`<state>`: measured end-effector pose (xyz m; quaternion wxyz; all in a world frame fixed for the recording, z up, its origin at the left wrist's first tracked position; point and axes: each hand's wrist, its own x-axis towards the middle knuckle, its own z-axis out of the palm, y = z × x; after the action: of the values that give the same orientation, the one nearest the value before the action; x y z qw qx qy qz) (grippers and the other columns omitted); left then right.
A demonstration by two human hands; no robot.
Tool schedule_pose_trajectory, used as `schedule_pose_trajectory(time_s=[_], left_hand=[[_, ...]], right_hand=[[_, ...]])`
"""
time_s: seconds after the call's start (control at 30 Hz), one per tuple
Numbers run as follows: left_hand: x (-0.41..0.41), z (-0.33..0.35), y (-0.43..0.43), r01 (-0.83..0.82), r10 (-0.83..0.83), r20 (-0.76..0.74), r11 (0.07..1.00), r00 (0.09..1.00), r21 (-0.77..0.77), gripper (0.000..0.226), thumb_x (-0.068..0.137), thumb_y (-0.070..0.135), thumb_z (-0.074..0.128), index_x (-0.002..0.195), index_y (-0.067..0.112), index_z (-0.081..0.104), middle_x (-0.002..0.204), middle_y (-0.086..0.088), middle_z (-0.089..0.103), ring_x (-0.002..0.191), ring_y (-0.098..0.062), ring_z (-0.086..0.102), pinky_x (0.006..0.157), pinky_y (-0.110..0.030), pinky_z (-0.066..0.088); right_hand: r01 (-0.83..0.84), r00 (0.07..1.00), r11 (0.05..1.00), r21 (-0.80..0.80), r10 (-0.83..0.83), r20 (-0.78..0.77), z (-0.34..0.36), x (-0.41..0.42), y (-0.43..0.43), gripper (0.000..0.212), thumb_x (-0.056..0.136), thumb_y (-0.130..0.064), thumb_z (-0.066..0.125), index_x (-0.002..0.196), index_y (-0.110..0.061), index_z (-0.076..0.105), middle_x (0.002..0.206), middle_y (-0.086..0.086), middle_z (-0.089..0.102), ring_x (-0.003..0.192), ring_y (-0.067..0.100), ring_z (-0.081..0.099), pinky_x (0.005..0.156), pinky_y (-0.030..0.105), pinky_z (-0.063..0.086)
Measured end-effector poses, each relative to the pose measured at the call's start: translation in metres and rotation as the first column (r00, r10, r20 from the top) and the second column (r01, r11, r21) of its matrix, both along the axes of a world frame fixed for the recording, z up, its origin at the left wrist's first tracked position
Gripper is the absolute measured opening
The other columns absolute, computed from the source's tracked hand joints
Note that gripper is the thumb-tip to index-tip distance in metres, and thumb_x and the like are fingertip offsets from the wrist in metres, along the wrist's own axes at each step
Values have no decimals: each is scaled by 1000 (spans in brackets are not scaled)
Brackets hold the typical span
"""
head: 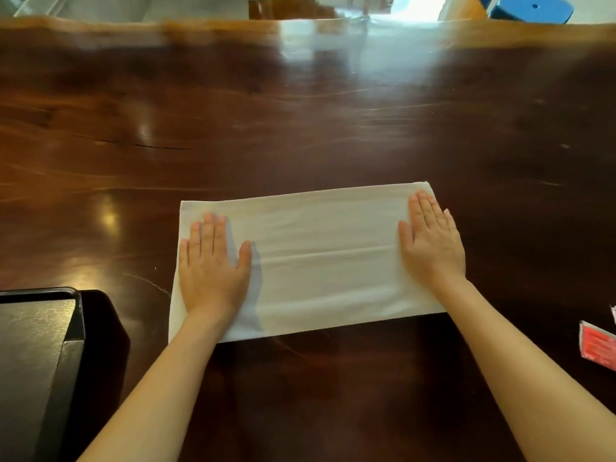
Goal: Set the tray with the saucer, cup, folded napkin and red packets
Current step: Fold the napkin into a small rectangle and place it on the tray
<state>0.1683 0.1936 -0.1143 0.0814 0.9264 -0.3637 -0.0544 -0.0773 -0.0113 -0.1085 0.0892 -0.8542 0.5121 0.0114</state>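
1. Centrally, a white napkin (320,258) lies flat on the dark, glossy wooden tabletop (300,111), folded into a long rectangle with creases running left to right.
2. The left grip (213,265) is released: palm down, fingers straight and close together, it presses on the napkin's left end.
3. The right grip (433,243) is likewise released, lying flat on the napkin's right end with its fingertips near the far right corner.
4. A black tray (78,315) sits at the near left, beside the napkin but not touching it; only one corner shows.
5. A red packet (598,345) lies at the right edge of view, well apart from the tray.
6. A blue stool (533,8) stands beyond the tabletop's far right edge.
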Motion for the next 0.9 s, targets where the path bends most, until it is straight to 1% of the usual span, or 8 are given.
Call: schedule_pose_trajectory(time_s=[0.13,0.27,0.37,0.43,0.5,0.6,0.7,0.9], left_hand=[[3,-1,-1,7,-7,-8,999,1000,31,67,95,54,19,150,19,6,160,-1,2,147,-18,0,118,-36,-2],[1,18,-7,-13,8,-194,1000,981,-25,59,99,41,19,150,15,4,160,-5,-2,147,-20,-5,118,-39,-5],[-37,26,-4,54,-68,-104,990,992,-133,53,101,32,20,150,19,7,159,-3,-1,147,-19,-6,115,-36,-10],[-58,16,5,60,-68,-92,994,993,-86,52,101,32,19,150,20,6,159,-1,-2,146,-17,-6,116,-38,-10],[-60,5,16,35,-35,-57,999,998,-5,54,100,37,19,150,22,7,159,0,0,147,-17,-4,117,-41,-6],[-48,2,29,41,-41,-10,999,999,33,61,97,48,19,150,20,7,159,0,2,147,-17,-2,117,-40,-3],[-36,4,41,49,-49,7,998,999,47,67,94,54,13,150,17,5,159,-3,2,147,-19,0,118,-37,-2],[-26,8,52,51,-53,24,995,998,80,75,89,60,9,150,15,4,159,-3,1,147,-17,-2,118,-36,-3]], right_hand=[[-4,1000,1000,11,4,-7,2,0,-2,61,95,-43,8,150,-17,3,160,-2,-1,146,9,-5,120,36,-4],[155,984,988,17,-156,84,18,28,23,59,100,-37,16,149,-7,6,160,7,2,147,18,-2,120,41,-2],[-106,973,994,-16,107,206,26,75,89,62,96,-39,6,149,-8,4,159,7,-2,147,20,-5,118,37,-8],[-288,947,956,57,276,163,17,91,128,66,90,-39,-1,150,-11,3,160,5,-4,147,18,-8,118,37,-9],[-333,941,939,87,325,95,6,84,138,65,91,-42,4,150,-14,1,160,2,-5,146,16,-11,118,37,-10],[-303,952,950,76,297,80,2,52,117,68,91,-50,9,150,-18,-1,159,-1,-8,144,11,-15,117,36,-13],[-218,976,974,58,216,26,3,14,94,72,87,-54,1,150,-19,-4,159,-2,-10,145,11,-14,118,35,-11],[-81,994,995,64,85,-65,6,-48,57,71,89,-53,2,149,-17,-5,159,-1,-9,145,10,-12,119,34,-8]])
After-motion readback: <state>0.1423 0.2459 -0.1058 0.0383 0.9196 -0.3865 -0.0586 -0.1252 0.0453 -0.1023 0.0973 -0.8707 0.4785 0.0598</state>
